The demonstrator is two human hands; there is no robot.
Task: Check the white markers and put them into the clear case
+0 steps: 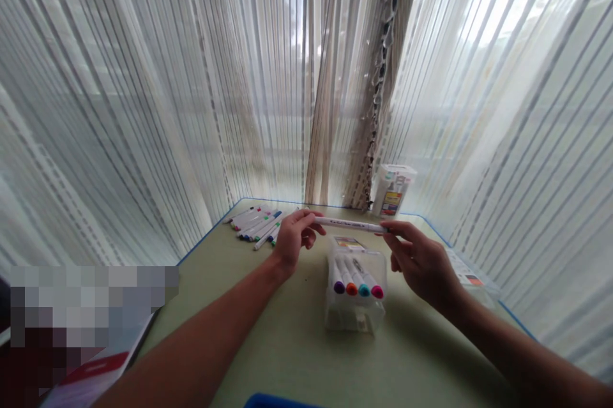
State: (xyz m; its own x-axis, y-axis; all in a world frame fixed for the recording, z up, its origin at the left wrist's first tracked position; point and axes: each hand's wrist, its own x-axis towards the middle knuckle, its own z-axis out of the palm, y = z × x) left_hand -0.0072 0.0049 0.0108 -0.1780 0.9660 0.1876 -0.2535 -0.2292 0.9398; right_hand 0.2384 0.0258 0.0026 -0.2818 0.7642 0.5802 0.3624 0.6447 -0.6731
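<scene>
A white marker (pixel 348 224) with dark print along its barrel is held level above the table, stretched between my two hands. My left hand (pixel 295 237) pinches its left end, and my right hand (pixel 416 258) pinches the right end; the fingers cover both tips. Just below the marker stands a clear plastic case (pixel 355 315) with several white markers (pixel 357 272) lying in it. Their ends facing me are purple, orange, teal and pink. Beyond my left hand, a loose pile of white markers (pixel 256 221) with coloured ends lies on the table.
The green table (pixel 268 350) has a blue edge. A white marker box (pixel 395 189) stands at the back right against striped curtains (pixel 268 76). Another clear package (pixel 472 277) lies behind my right forearm. Part of a blue object (pixel 275 401) shows at the bottom edge.
</scene>
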